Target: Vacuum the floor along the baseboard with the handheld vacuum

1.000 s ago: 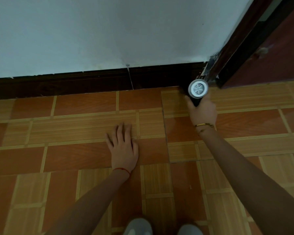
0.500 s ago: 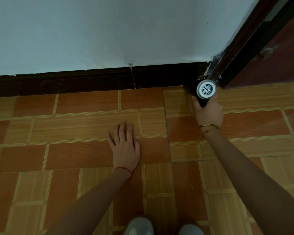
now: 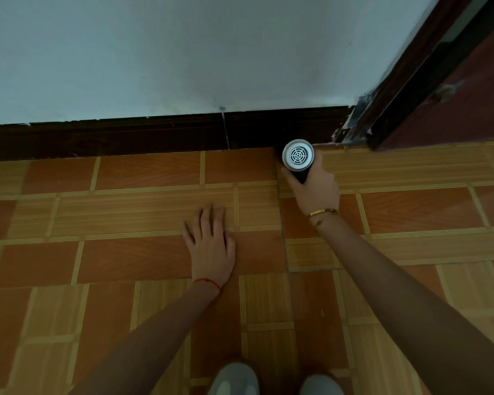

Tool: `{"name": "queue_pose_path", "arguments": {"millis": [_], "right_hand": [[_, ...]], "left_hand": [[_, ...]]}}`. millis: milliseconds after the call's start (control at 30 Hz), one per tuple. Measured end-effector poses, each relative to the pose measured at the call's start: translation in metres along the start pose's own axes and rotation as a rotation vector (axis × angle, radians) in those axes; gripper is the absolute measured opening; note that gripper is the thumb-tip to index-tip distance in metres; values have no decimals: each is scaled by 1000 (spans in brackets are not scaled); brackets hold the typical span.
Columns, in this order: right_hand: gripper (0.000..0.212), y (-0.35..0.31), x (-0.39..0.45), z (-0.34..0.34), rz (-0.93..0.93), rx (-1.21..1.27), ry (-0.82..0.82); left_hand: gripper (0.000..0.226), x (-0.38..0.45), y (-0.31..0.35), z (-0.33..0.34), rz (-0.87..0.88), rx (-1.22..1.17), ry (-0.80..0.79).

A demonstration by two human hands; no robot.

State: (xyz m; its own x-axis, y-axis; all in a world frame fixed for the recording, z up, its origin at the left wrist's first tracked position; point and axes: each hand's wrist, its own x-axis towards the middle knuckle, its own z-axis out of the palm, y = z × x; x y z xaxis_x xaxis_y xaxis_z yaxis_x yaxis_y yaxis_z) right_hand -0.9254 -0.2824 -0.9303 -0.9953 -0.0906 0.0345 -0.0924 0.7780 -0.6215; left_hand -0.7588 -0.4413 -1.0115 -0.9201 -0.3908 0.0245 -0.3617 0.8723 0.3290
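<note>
The handheld vacuum (image 3: 298, 155) is a dark cylinder whose round white vented end faces the camera. Its nose points down at the tiled floor (image 3: 143, 172), right against the dark brown baseboard (image 3: 154, 135); the nose itself is hidden behind the body. My right hand (image 3: 314, 189), with a gold bracelet on the wrist, grips the dark body from below. My left hand (image 3: 210, 246), with a red thread on the wrist, rests flat on the floor with straight fingers, to the left of the vacuum and nearer to me.
A pale wall (image 3: 183, 52) rises above the baseboard. At the right, a dark door frame (image 3: 382, 109) and a reddish door (image 3: 454, 104) end the baseboard. The toes of two grey shoes (image 3: 234, 380) show at the bottom edge.
My right hand has slid the vacuum left along the baseboard, away from the door frame corner. My left hand stays planted on the floor.
</note>
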Motion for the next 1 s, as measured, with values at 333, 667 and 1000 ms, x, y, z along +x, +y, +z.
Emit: {"name": "queue_pose_path", "arguments": {"millis": [333, 667, 1000], "right_hand": [[65, -4, -1, 0, 105, -6, 80], [69, -56, -5, 47, -107, -99, -92], [70, -17, -2, 16, 27, -32, 53]], "left_hand": [[55, -9, -19, -11, -3, -12, 7], [54, -19, -45, -21, -30, 40, 17], [53, -22, -52, -18, -53, 37, 6]]}}
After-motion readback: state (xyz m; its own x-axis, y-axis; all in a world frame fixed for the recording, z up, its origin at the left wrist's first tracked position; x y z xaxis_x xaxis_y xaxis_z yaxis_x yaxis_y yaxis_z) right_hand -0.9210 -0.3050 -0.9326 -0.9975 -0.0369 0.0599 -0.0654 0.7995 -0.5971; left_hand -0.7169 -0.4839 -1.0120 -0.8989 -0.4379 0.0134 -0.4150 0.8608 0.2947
